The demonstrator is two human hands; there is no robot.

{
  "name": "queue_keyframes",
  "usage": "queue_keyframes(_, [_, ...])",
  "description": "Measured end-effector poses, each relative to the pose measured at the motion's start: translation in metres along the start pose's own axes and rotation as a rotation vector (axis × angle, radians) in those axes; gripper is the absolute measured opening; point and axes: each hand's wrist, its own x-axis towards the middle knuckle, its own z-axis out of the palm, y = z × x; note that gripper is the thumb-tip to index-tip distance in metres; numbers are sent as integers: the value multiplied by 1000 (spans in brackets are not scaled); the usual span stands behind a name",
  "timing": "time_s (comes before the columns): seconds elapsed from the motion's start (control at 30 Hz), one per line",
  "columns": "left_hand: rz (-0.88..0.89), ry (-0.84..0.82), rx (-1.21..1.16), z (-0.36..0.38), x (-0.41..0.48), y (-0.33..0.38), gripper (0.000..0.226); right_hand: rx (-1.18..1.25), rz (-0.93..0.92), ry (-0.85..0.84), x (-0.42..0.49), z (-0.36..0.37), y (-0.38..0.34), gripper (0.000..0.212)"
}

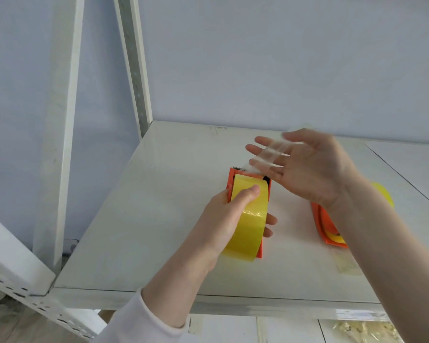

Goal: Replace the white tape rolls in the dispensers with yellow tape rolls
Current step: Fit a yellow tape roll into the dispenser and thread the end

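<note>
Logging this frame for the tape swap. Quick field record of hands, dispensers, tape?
left hand: grips near dispenser, thumb on yellow roll
right hand: open, fingers spread, clear tape strip stuck across them, blurred
strip: runs from the dispenser's cutter end up to the fingers
second dispenser: on shelf, partly behind right forearm, yellow inside
loose yellow roll: far right, mostly hidden

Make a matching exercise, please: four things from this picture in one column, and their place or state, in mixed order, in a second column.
Things:
1. left hand
2. right hand
3. second orange dispenser
4. white shelf

Places or states:
A. lies on the shelf, partly hidden behind the right forearm
B. fingers spread, a clear tape strip stuck across them
C. grips the orange dispenser loaded with a yellow tape roll
D. carries both dispensers

Pairs: 1-C, 2-B, 3-A, 4-D
</note>
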Motion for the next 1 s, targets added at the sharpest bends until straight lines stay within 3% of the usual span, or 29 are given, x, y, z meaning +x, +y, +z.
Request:
queue_keyframes(0.07, [-18, -10, -3, 0, 0, 1, 33, -316, -78, 52, 5, 3, 9, 17])
queue_keyframes(0.13, [-49, -29, 3, -2, 0, 3, 34, -625, -130, 98, 10, 4, 18, 15])
queue_keyframes(0.2, [-111, -98, -23, -6, 2, 9, 40, -736, -170, 178, 13, 4, 21, 12])
queue_keyframes(0.3, [-199, -208, -103, -13, 9, 20, 50, -712, -222, 216, 12, 8, 24, 6])
queue_keyframes(0.43, [-200, -142, -93, -11, 9, 20, 40, -721, -307, 267, 14, 12, 27, 7])
queue_keyframes(0.63, [12, -10, -103, -7, -6, 0, 26, -677, -346, 363, 13, 11, 26, 12])
queue_keyframes(0.73, [81, 102, -77, -2, -6, -6, 36, -715, -372, 399, 14, 11, 31, 10])
queue_keyframes(0.83, [142, 211, -75, 0, -7, -6, 30, -745, -392, 402, 9, 8, 36, 11])
queue_keyframes(1.0, [250, 246, -96, 5, -15, -7, 18, -756, -515, 472, 0, 3, 50, 9])
